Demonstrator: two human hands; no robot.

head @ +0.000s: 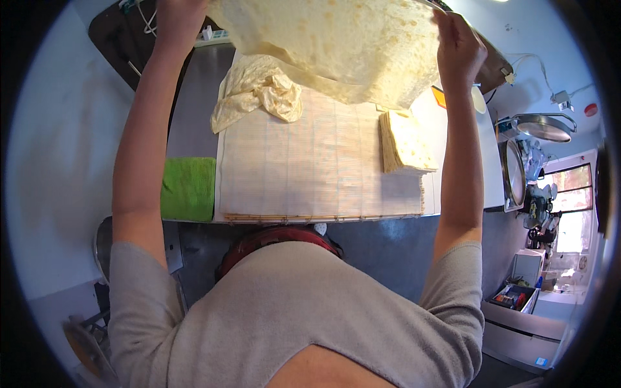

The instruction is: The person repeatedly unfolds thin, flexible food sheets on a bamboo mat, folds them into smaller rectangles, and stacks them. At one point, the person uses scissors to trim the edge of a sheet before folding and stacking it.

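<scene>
A large thin flatbread sheet (335,43) with browned spots hangs stretched between my hands above the far part of the table. My left hand (182,12), partly cut off by the top edge, grips its left end. At its right end my right hand (458,41) pinches the edge, fingers closed. Below, a slatted mat (315,165) covers the middle of the table. A crumpled thin flatbread (264,89) lies on the mat's far left part. On the mat's right side stands a stack of folded flatbread (407,143).
A green cloth (188,189) lies at the table's near left corner. A power strip (212,40) is at the far left, and an orange object (438,97) sits near my right wrist. Round metal pans (543,127) are at the right, beyond the table's edge.
</scene>
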